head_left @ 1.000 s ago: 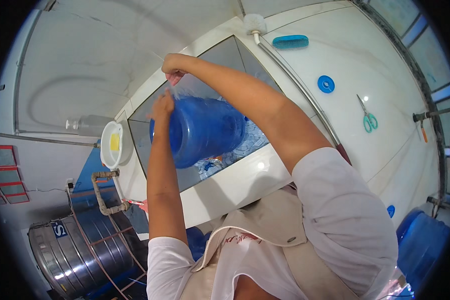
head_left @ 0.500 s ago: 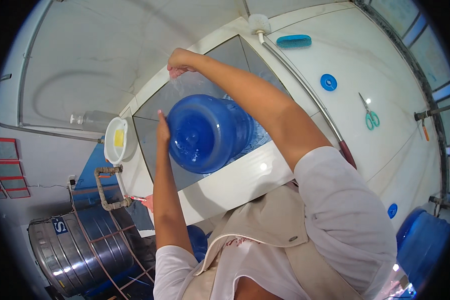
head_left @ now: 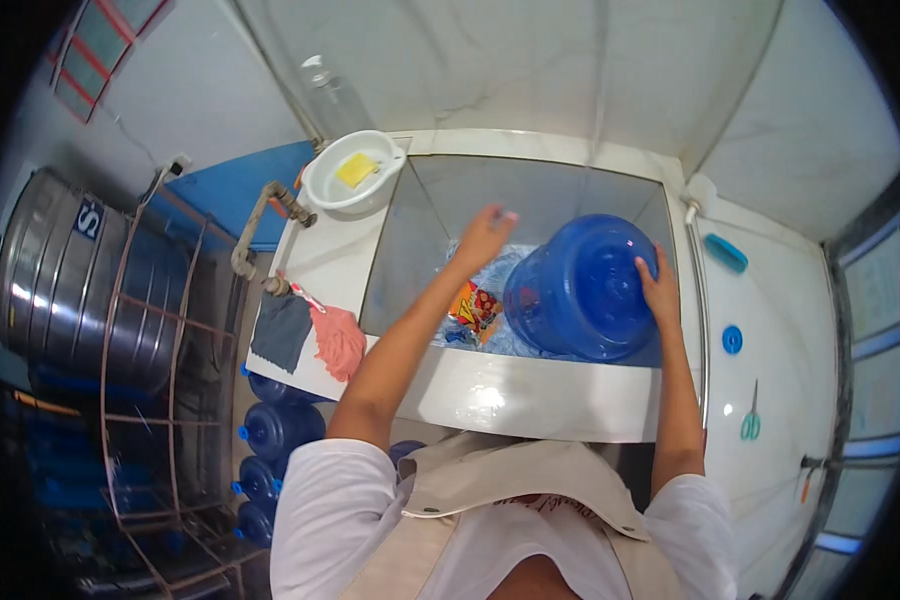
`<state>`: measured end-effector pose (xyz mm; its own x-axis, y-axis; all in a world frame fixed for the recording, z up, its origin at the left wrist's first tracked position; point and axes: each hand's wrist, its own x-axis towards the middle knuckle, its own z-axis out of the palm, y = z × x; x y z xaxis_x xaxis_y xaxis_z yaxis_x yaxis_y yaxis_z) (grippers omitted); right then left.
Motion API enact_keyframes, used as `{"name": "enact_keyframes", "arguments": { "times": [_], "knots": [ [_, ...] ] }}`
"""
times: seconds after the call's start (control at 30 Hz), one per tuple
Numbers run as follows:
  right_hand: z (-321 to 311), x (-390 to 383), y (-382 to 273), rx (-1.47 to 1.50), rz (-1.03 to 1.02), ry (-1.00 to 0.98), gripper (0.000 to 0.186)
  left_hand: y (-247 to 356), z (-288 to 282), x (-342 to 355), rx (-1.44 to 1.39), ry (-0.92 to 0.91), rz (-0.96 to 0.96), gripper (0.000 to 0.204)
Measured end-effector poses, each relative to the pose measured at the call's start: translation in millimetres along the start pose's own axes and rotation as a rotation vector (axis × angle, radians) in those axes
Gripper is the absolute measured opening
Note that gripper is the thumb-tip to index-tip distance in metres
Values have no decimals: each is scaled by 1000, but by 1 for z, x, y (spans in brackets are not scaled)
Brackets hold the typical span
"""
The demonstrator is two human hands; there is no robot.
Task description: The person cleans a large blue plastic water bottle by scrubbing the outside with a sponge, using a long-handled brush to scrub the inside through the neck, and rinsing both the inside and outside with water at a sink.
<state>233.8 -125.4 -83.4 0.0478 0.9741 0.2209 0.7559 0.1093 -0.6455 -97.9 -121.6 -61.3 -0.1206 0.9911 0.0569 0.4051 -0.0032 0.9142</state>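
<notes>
A large blue water jug point(head_left: 598, 290) lies tilted in the grey basin point(head_left: 400, 262), its round base toward the right. My right hand point(head_left: 658, 285) rests on the rim of that base, fingers spread against the plastic and steadying it. Left of the jug, over the basin, my left hand point(head_left: 486, 240) is empty, with its fingers loosely bent and apart; it does not touch the jug. Below that hand a red-and-yellow packet point(head_left: 474, 308) lies among clear crinkled plastic or water. The jug's neck is hidden.
At the basin's left stand a white bowl point(head_left: 340, 204) with a yellow sponge point(head_left: 357, 170), a pink cloth point(head_left: 338, 342) and a grey cloth point(head_left: 282, 332). A blue brush point(head_left: 726, 253), blue cap point(head_left: 732, 339) and scissors point(head_left: 751, 421) lie right. A long-handled brush point(head_left: 692, 290) borders the basin.
My view has turned. The jug now lies farther right, its base facing right instead of left. My left hand has left the jug; my right hand has come from the far side onto its base.
</notes>
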Motion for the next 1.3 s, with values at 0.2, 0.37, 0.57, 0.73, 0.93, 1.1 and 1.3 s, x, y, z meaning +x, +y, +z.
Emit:
{"name": "enact_keyframes", "arguments": {
  "times": [0.2, 0.37, 0.57, 0.73, 0.93, 1.1, 1.3],
  "knots": [
    [13, 13, -46, -163, 193, -18, 60, -51, -212, 8, 177, 1197, -170, 58],
    [49, 5, -113, -232, 91, -61, 63, -91, -286, 1, 397, 1277, 136, 48],
    [38, 7, -91, 91, 218, -193, 78, -111, -249, -38, 375, 796, 99, 38],
    [36, -1, -76, 276, 285, -344, 93, -105, -164, -36, 846, 470, 397, 45],
    [26, -12, -70, 111, 353, -240, 91, -31, 11, -45, -691, -155, -267, 69],
    [-71, 0, -148, 208, 314, -291, 92, 73, -47, -35, -672, -178, -327, 84],
    [-160, 43, -195, 967, 67, -33, 74, 165, -175, 12, -592, 21, 369, 82]
  ]
}}
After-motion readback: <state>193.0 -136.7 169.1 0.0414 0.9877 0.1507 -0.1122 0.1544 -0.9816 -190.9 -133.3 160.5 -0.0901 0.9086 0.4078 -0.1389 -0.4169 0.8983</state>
